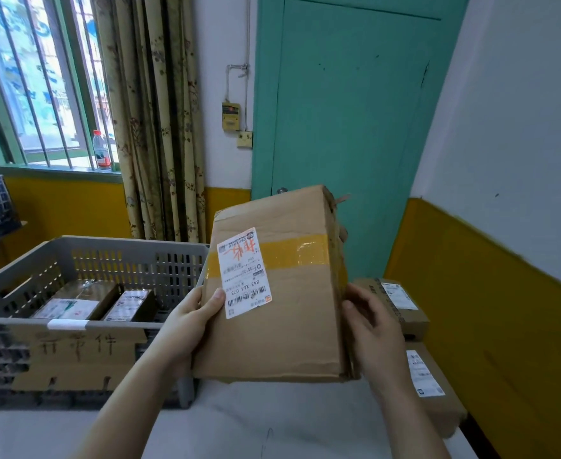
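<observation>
In the head view you hold a box (282, 329) up in front of you, above the near edge of the table (272, 422) and just right of the grey crate (107, 248). The box is tilted, its broad face toward you, with a band of yellow tape (295, 251) across it and a white label (244, 273) stuck upside down on its left half. Your left hand (189, 321) grips the box's left edge: the thumb presses the face just beside the label, and the fingers go behind the cardboard, out of sight. Your right hand (373, 327) is at the right edge, thumb on the front corner; its fingers seem to curl round the side, though the box hides most of them. In the crate lie two parcels (73, 301), side by side on its floor. Two more boxes (404, 308) sit on the table's right side, behind your right hand and near the yellow wall.
</observation>
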Tool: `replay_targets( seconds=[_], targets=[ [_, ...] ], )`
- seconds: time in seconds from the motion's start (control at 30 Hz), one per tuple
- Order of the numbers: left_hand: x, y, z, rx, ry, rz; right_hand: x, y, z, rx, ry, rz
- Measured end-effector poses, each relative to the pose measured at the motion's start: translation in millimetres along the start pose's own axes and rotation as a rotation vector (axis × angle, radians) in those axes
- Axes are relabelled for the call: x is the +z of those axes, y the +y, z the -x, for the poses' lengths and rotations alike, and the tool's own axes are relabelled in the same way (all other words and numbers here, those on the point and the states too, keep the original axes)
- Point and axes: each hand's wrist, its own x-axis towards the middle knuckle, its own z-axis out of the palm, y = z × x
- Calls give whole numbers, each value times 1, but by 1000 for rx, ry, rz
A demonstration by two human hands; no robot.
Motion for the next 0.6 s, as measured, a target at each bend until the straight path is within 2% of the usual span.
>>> replay_targets(
  seconds=[0.1,0.27,0.33,0.47,0.6],
  targets=[
    [-3,-1,-1,12,-7,25,2,-1,0,34,9,17],
    [-6,-3,-1,26,-29,62,1,1,4,208,-132,-60],
    [-5,-3,0,47,-21,37,0,-2,8,213,-183,-105],
    [2,-6,-4,138,87,-166,-1,-3,7,241,-159,-206],
    [25,-9,0,169,-7,-416,-1,-9,8,206,-182,-243]
  ],
)
